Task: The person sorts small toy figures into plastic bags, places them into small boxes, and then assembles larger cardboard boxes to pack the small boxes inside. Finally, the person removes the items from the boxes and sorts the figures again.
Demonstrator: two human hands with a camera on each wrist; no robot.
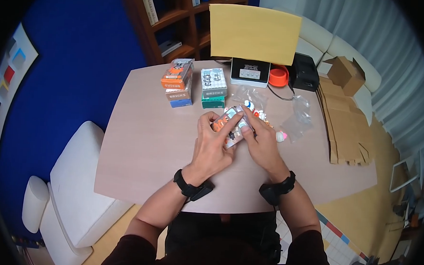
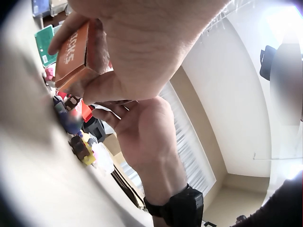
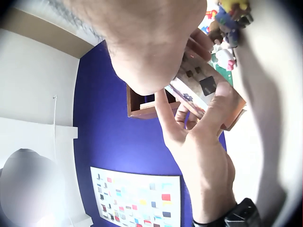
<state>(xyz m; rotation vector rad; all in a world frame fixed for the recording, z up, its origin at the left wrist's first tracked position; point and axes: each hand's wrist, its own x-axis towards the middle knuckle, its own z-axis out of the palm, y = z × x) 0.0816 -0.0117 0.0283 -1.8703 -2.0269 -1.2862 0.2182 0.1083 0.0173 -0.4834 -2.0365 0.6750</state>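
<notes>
A small brick-toy box [image 1: 230, 139] with orange printing is held close above the table between both hands. My left hand [image 1: 212, 149] grips its near left side, the thumb and fingers on opposite faces in the right wrist view. An orange end of the box [image 2: 75, 56] reading "BRICKS" faces the left wrist view. On the box's far right end lies my right hand [image 1: 265, 148], index finger and thumb on it. Just beyond the hands, several small toy figures [image 3: 228, 23] stand on the table, partly hidden by the right hand in the head view.
Stacked brick boxes [image 1: 177, 74] and a second stack [image 1: 214, 83] stand at the back left. Clear plastic bags [image 1: 300, 119] lie right of the figures. Behind are a red round object [image 1: 278, 76], a black device [image 1: 305, 72] and a yellow sheet [image 1: 254, 34]. Flattened brown cardboard [image 1: 349, 125] lies along the right edge.
</notes>
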